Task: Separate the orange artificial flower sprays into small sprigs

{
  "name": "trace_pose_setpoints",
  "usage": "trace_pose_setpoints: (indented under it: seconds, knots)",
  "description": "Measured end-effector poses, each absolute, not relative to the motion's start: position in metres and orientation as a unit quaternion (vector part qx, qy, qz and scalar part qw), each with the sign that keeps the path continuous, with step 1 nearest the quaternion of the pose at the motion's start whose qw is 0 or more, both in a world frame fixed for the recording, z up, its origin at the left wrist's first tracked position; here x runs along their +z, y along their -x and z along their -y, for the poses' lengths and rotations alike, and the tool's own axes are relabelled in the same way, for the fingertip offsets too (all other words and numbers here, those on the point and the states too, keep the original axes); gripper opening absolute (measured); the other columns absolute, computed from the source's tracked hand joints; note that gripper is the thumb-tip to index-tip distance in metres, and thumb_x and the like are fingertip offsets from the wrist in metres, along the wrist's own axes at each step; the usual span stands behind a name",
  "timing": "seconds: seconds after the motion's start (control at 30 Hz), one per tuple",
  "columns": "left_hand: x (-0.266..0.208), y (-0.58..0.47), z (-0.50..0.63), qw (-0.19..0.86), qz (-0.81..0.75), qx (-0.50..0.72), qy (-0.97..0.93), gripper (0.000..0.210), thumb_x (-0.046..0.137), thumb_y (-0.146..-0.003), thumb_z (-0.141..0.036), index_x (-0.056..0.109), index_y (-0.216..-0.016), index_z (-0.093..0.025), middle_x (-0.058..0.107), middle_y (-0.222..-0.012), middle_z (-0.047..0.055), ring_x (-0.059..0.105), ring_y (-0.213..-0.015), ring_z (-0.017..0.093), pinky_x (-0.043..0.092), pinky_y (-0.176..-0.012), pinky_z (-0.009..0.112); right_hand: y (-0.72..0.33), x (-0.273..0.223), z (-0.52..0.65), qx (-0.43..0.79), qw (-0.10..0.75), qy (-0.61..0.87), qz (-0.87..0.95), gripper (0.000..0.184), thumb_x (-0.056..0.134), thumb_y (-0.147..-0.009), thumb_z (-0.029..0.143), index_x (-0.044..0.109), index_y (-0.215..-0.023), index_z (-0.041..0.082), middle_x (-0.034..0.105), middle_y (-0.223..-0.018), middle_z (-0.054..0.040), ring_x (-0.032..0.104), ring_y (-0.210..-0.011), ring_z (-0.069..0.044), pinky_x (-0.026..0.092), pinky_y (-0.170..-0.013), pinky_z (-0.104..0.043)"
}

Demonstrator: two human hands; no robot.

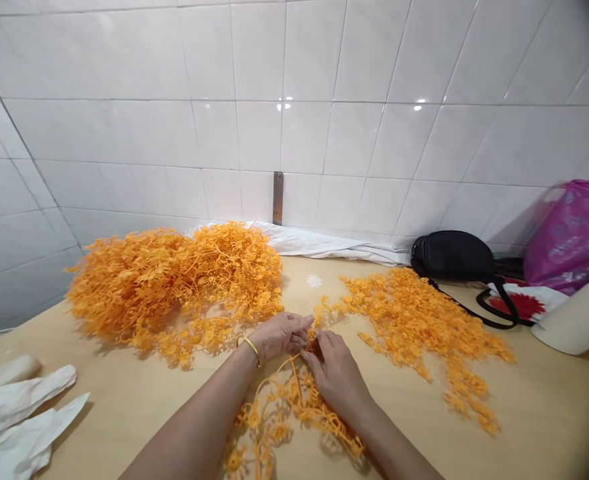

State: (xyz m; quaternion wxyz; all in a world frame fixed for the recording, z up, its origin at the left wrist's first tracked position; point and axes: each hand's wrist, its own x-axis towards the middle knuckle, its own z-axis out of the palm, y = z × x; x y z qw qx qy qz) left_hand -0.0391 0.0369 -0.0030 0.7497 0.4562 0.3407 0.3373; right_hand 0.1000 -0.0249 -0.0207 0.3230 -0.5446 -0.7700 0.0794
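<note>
"While both hands meet over the desk (139, 407), tell me what they've got!"

"An orange strand (298, 387), right between them! The left hand (282, 333) has its fingertips bent in on the flowery upper part, and the right hand (337, 377) is pinching just beside it. Both grips look closed on the strand."

"And the rest of it?"

"Trailing down toward the near side of the desk, stems looping, flowers splayed below the wrists. Big heap (174, 287) off to the left, flatter pile (419, 320) to the right, and the hands working in the gap!"

"So which step is this?"

"Fingertip work on one strand, I'd say: sorting out or parting its stems. The exact point of contact is tucked behind the fingers, so I can't tell more."

"What does the next move call for?"

"A light pinch and a steady left hand, in my judgement. Those thin stems could snag on each other if tugged hard."
</note>
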Motion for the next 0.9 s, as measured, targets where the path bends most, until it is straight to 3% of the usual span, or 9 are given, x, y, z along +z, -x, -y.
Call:
trace_pose_setpoints:
  seconds: [0.07,0.17,0.4,0.63,0.73,0.9]
  knots:
    - [-0.004,0.031,-0.037,0.735,-0.372,0.363,-0.436,0.032,0.069,-0.056,-0.037,0.052,-0.063,-0.012,0.052,-0.052,-0.002,0.046,-0.041,0.005,0.037,-0.044,0.018,-0.096,-0.022,0.028,0.053,0.31,0.546,0.777,0.025,0.043,-0.079,0.026,0.05,-0.101,0.016,0.054,-0.093,-0.0105,0.047,-0.088,-0.022,0.039,-0.073,-0.034]
    - [-0.008,0.021,-0.035,0.719,-0.38,0.395,-0.427,0.029,0.073,-0.051,-0.026,0.05,-0.063,-0.013,0.051,-0.047,-0.003,0.046,-0.039,0.006,0.037,-0.043,0.02,-0.095,-0.019,0.031,0.077,0.318,0.538,0.777,0.023,0.043,-0.079,0.026,0.052,-0.097,0.016,0.055,-0.091,-0.0099,0.047,-0.086,-0.022,0.039,-0.073,-0.034]
    - [-0.014,0.017,-0.037,0.728,-0.354,0.415,-0.415,0.017,0.063,-0.061,-0.018,0.048,-0.067,-0.014,0.056,-0.05,0.002,0.053,-0.045,0.011,0.04,-0.048,0.023,-0.128,-0.006,0.0,0.301,0.456,0.576,0.608,0.023,0.044,-0.077,0.036,0.056,-0.075,0.017,0.057,-0.068,-0.0049,0.053,-0.065,-0.016,0.04,-0.058,-0.027]
    - [-0.019,0.008,-0.038,0.745,-0.288,0.408,-0.441,0.02,0.066,-0.06,-0.022,0.049,-0.066,-0.012,0.059,-0.055,0.003,0.055,-0.048,0.011,0.041,-0.052,0.024,-0.129,-0.012,-0.016,0.555,0.507,0.439,0.491,0.04,0.059,-0.067,0.042,0.046,-0.095,0.017,0.057,-0.06,0.0008,0.055,-0.054,-0.014,0.042,-0.058,-0.028]
    - [-0.017,0.006,-0.037,0.745,-0.279,0.396,-0.458,0.022,0.066,-0.062,-0.027,0.051,-0.067,-0.011,0.058,-0.056,0.004,0.053,-0.047,0.01,0.04,-0.05,0.023,-0.125,-0.016,-0.014,0.549,0.508,0.426,0.509,0.034,0.057,-0.069,0.043,0.047,-0.09,0.017,0.054,-0.052,0.0027,0.054,-0.048,-0.014,0.042,-0.054,-0.03]
    - [-0.015,0.002,-0.036,0.729,-0.312,0.382,-0.474,0.02,0.065,-0.061,-0.025,0.052,-0.063,-0.01,0.054,-0.048,0.001,0.047,-0.039,0.007,0.035,-0.042,0.02,-0.13,-0.018,-0.012,0.516,0.501,0.461,0.52,0.033,0.061,-0.065,0.038,0.05,-0.089,0.017,0.058,-0.058,0.0011,0.055,-0.053,-0.013,0.043,-0.057,-0.028]
